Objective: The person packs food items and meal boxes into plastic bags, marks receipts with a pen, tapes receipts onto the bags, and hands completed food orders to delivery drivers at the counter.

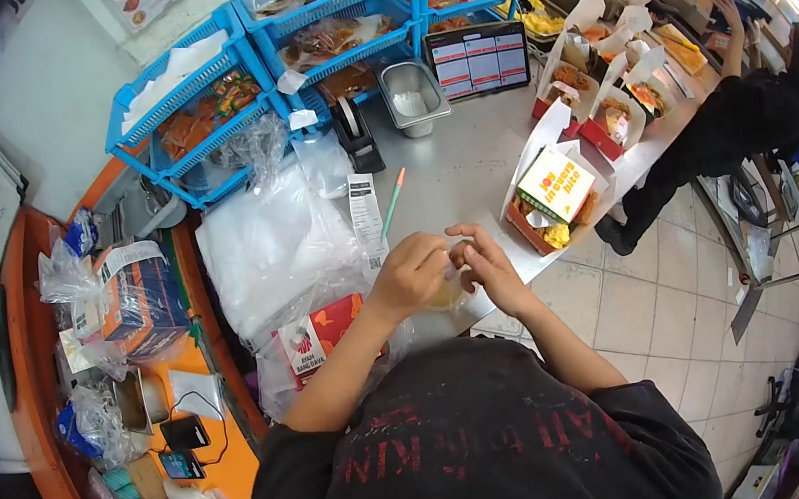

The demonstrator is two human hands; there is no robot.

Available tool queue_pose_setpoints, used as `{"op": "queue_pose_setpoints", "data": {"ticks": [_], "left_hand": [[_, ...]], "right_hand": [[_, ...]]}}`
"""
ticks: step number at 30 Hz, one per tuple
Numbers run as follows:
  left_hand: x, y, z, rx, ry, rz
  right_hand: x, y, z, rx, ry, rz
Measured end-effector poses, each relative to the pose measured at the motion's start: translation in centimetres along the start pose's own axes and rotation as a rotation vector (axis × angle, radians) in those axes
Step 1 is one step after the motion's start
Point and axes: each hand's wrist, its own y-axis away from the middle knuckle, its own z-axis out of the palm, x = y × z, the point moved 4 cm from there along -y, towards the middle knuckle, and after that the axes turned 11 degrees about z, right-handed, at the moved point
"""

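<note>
Metal counter [470, 154]: clear bag [447, 295] just below left hand [413, 274] and right hand [489, 266], likely held by neck against spilling. Left fingers pinched nearly closed, seemingly on bag; right fingers half-curled, hold unclear.

the left hand [411, 273] and right hand [490, 270] meet above the near edge of the metal bench [486, 142], fingers bent at the top of a small clear bag [446, 294] with something yellowish in it. a receipt [366, 218] and a pen [393, 203] lie beyond; blue baskets [337, 3] are stacked behind.
</note>
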Motion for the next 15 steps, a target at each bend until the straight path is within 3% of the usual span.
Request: {"op": "queue_pose_setpoints", "data": {"ticks": [2,3,4,5,6,8,9,11,14,15], "left_hand": [[-0.9,1.7,0.1,0.250,-0.091,-0.010],[-0.8,1.3,-0.3,0.252,-0.094,-0.010],[-0.4,1.0,-0.4,0.189,-0.189,-0.006],[-0.1,0.6,-0.7,0.125,-0.286,-0.002],[0.1,0.2,-1.4,0.126,-0.293,-0.006],[0.4,-0.5,-2.1,-0.046,-0.185,-0.007],[0.6,-1.0,-2.9,-0.047,-0.183,-0.013],[1.2,-1.6,-3.7,-0.172,-0.082,0.051],[1.1,-0.1,-4.3,-0.195,0.053,-0.035],[0.8,2.0,-4.4,-0.197,0.055,-0.044]], "right_hand": [[-0.9,0.1,0.4,-0.012,0.038,0.018],[-1.2,0.2,0.6,-0.020,0.073,0.043],[-1.3,0.3,0.8,-0.030,0.108,0.071],[-1.5,0.0,0.8,0.050,0.143,-0.092],[-2.1,0.0,0.7,0.043,0.145,-0.091],[-4.8,0.5,1.0,0.094,0.732,-0.265],[-5.8,0.7,1.5,0.128,0.798,-0.440],[-6.6,1.0,1.6,0.108,0.865,-0.425],[-5.3,1.3,-0.1,0.093,0.904,-0.406],[-3.4,1.1,-3.0,0.151,0.911,-0.263]]}}
